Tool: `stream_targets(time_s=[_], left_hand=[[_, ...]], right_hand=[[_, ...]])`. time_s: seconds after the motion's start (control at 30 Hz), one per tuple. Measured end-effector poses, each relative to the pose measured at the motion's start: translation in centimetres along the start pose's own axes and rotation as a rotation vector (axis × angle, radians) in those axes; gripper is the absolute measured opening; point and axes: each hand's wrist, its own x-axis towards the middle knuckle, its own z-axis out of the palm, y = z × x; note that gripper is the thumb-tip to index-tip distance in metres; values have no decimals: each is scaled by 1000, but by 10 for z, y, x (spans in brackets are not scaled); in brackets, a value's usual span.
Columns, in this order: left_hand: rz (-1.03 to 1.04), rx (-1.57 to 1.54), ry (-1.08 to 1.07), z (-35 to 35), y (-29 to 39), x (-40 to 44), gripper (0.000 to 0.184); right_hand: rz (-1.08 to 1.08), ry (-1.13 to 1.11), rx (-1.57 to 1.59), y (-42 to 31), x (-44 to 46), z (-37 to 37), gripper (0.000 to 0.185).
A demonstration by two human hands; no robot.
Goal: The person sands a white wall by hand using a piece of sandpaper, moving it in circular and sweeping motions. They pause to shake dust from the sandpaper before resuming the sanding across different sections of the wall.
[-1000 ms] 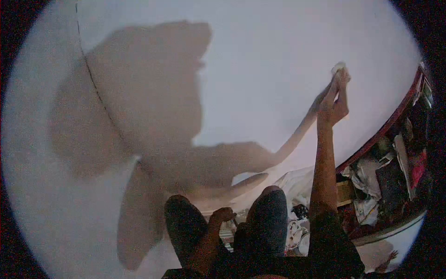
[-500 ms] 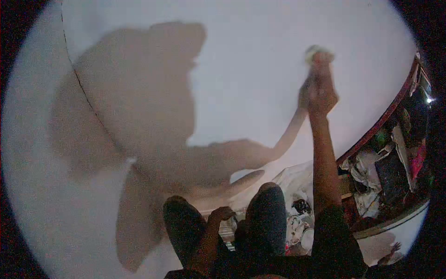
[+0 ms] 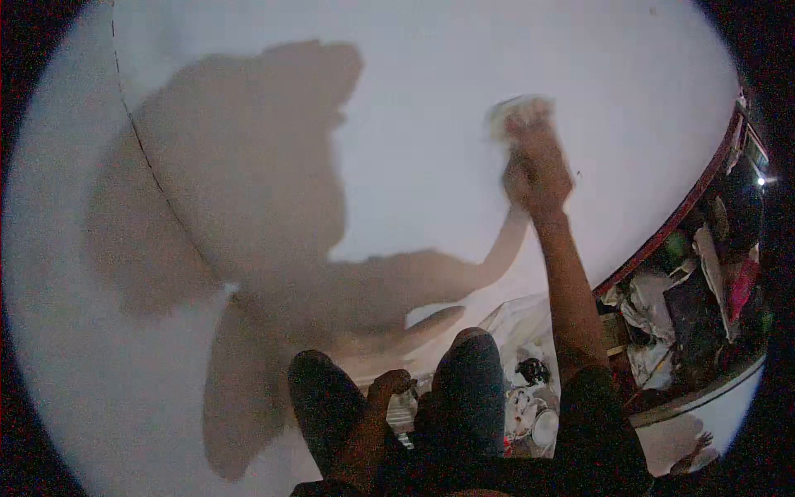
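My right hand is raised against the white wall, its fingers closed round a pale, blurred pad that lies against the surface. Down between my knees, my left hand is closed; what it holds, if anything, is too dark and small to name. Large shadows of my head and arm fall across the wall. A thin dark crack runs down the wall at the left.
At the right, beyond a dark red edge, lies clutter with crumpled pale sheets, a dark panel and a pink item. Beside my right knee are a round white container and a black object.
My right hand has moved left across the wall with the pale pad, first upward, then slightly down. My left hand has stayed low between my knees.
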Motion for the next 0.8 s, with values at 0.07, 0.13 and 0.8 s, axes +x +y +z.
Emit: stream_targets(time_s=[0.07,0.13,0.8], left_hand=[[8,9,4,-4,1,-1,48],[9,18,0,-5,4,-2,48],[48,126,-27,28,-18,21,47]], right_hand=[[298,494,261,15,29,-9,37],[364,539,238,25,58,-14,36],[286,302,328,-35,21,-11,37]])
